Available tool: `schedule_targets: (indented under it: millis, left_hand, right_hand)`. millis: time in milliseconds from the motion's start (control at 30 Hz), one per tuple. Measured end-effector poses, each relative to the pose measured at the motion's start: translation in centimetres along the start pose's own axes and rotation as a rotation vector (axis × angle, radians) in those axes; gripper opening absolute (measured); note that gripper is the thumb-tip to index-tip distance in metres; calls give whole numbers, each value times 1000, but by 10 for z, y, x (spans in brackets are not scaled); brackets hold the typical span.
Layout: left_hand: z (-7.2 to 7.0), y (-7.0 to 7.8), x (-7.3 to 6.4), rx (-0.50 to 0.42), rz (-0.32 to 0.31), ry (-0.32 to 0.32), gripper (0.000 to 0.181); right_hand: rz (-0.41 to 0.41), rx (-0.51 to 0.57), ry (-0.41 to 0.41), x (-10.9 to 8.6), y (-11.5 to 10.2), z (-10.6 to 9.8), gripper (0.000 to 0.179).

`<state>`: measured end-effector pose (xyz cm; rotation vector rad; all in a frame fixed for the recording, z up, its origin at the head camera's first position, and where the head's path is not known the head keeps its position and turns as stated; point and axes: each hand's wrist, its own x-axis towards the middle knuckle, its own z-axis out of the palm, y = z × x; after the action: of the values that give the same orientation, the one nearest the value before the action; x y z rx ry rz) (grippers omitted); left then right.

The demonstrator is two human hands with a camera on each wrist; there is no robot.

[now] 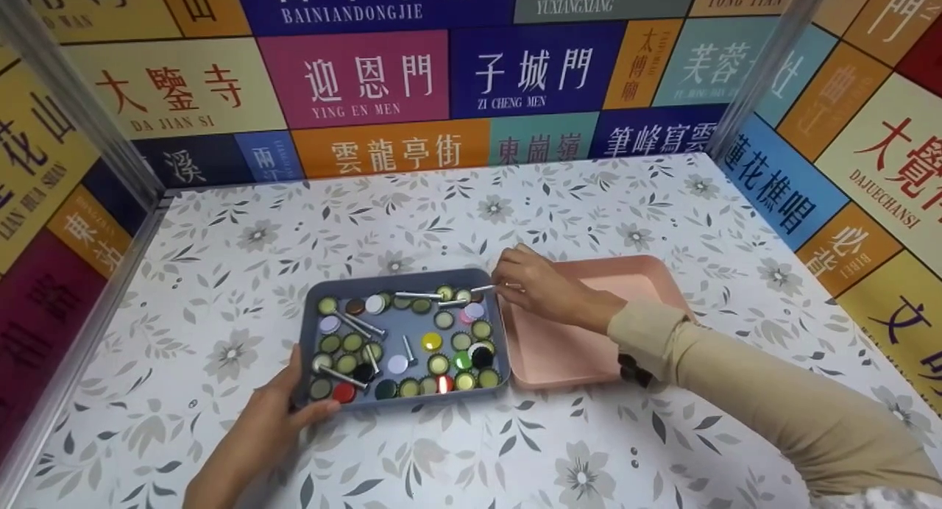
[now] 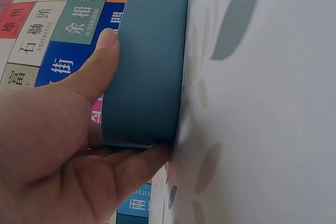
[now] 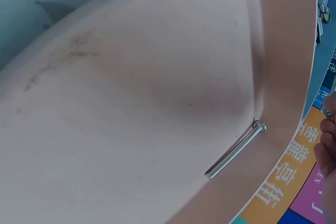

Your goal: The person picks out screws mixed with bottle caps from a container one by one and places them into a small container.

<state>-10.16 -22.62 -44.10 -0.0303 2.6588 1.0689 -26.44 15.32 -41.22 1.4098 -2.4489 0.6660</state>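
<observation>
My left hand (image 1: 268, 413) grips the near left corner of a blue-grey tray (image 1: 412, 404); in the left wrist view the thumb (image 2: 102, 59) lies along the tray wall (image 2: 149, 61) and the fingers bend around the corner. Inside the tray lie many bottle caps (image 1: 431, 340) and several silver bolts (image 1: 346, 376). Over the tray's far right corner, my right hand (image 1: 541, 288) pinches a silver bolt (image 1: 486, 287) between thumb and fingers. Beside it stands a pink tray (image 1: 567, 373), touching or nearly touching the blue-grey one. One silver bolt (image 3: 236, 149) lies in its corner in the right wrist view.
A white tablecloth with grey flowers and leaves (image 1: 412, 457) covers the table. Colourful panels with Chinese lettering (image 1: 353, 79) stand behind and at both sides. My right forearm (image 1: 751, 384) crosses over the pink tray's near right part. A small black object (image 1: 634, 371) shows at the right cuff.
</observation>
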Motion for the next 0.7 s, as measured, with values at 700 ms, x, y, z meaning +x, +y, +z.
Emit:
schedule_targets:
  millis: [700]
  left_hand:
    - [1,-1,0,-23,6,15,111]
  right_hand:
    - [59,53,-24,-14,17,-6,14]
